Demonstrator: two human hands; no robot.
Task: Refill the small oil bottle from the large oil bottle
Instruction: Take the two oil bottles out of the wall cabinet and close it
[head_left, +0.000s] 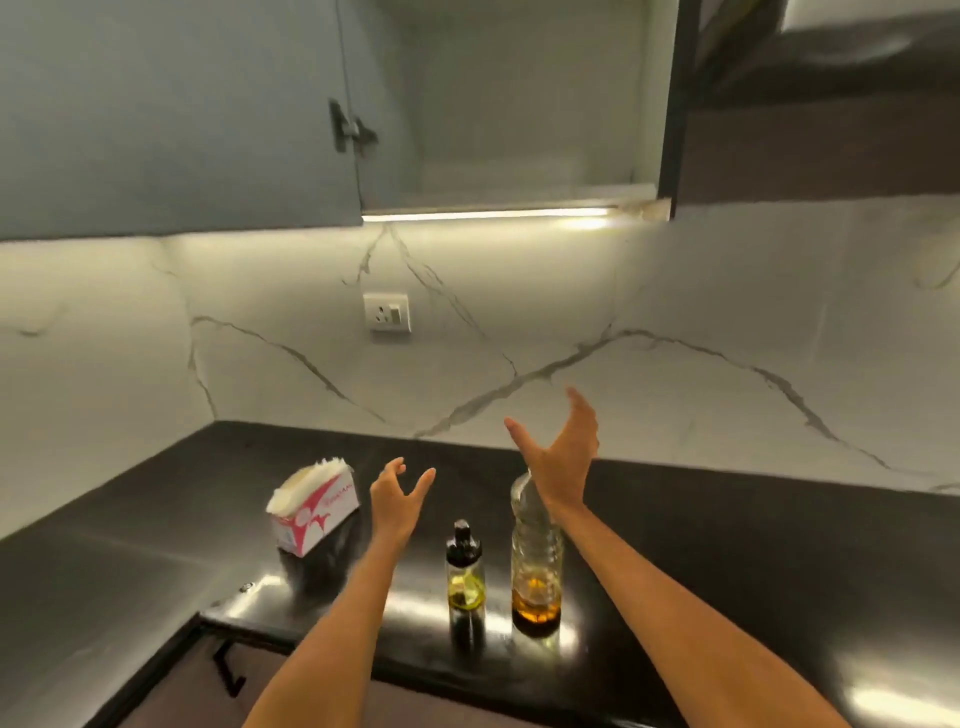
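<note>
A: On the black counter (727, 545), from the left, stands a white and red tissue box (314, 512). Next comes the left hand (397, 501), raised above the counter with its fingers (423, 480) spread loosely and holding nothing.

B: And the bottles?

A: Just right of that forearm stands the small oil bottle (466, 574), upright, its dark cap on, a little yellow oil low inside. Just beside it, apart from it as far as I can tell, stands the large oil bottle (536, 561), clear plastic, with amber oil only near its base. Its top is hidden behind the right wrist.

B: Is the right hand on it?

A: No. The right hand (563, 449) is lifted above and beyond it, palm open, fingers (582, 410) wide, gripping nothing.

B: So which step is this?

A: I judge it the very start: nothing is opened or poured. The next move calls for uncapping the small bottle, then lifting the large one and tipping it slowly over a narrow mouth. With so little oil left it must tilt far, and spills are likely.

B: The room?

A: A glossy counter in a corner, a white marble-veined backsplash (675, 291) with a wall socket (387, 312), and grey cabinets (171, 114) overhead with a light strip (488, 214) beneath.
</note>
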